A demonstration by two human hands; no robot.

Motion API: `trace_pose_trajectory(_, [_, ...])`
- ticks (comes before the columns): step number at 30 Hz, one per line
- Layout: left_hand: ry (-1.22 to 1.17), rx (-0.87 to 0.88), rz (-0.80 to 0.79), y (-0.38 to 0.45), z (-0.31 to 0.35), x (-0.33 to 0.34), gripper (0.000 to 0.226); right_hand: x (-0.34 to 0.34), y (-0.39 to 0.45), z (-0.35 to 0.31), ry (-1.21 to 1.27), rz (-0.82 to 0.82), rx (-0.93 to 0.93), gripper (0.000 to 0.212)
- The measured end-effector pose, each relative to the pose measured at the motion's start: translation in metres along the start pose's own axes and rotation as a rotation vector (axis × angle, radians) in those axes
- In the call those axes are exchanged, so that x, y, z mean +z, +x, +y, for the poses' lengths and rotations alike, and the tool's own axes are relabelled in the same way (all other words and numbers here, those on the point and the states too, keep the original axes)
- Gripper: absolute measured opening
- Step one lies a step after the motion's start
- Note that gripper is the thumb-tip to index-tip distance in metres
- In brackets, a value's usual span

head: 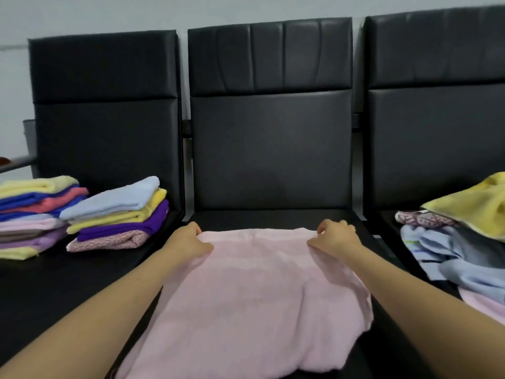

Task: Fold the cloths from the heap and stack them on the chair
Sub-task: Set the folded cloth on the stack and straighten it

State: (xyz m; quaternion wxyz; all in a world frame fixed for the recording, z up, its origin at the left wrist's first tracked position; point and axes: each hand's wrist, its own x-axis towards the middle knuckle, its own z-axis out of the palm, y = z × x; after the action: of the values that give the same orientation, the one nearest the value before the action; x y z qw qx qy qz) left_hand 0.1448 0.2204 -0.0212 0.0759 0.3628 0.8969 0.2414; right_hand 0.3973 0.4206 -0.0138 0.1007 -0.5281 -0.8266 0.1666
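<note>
A pale pink cloth (254,291) lies spread over the seat of the middle black chair (270,217). My left hand (191,240) pinches its far left corner. At the far right corner my right hand (334,237) pinches the cloth's edge. Two stacks of folded cloths stand on the left chair's seat (54,283): a taller stack (32,217) at the far left, and a smaller stack (117,214) topped by a light blue cloth. The unfolded heap (461,242), with a yellow cloth on top, sits on the right chair.
Three black padded chairs stand side by side against a pale wall (109,12). Their backrests rise behind the seats. A metal armrest (16,162) sticks out at the far left. Bare seat shows behind the pink cloth and in front of the stacks.
</note>
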Motion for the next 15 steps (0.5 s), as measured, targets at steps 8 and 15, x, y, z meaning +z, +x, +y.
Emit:
trace_pose_trajectory(8, [-0.236,0.095,0.191,-0.002,0.001,-0.015,0.016,0.0,0.003,0.004,0.031,0.019,-0.062,0.014])
trace_pose_trajectory(15, [-0.087,0.035,-0.018,0.031,0.01,0.017,0.015,0.005,0.015,0.018,-0.107,0.091,-0.096,0.023])
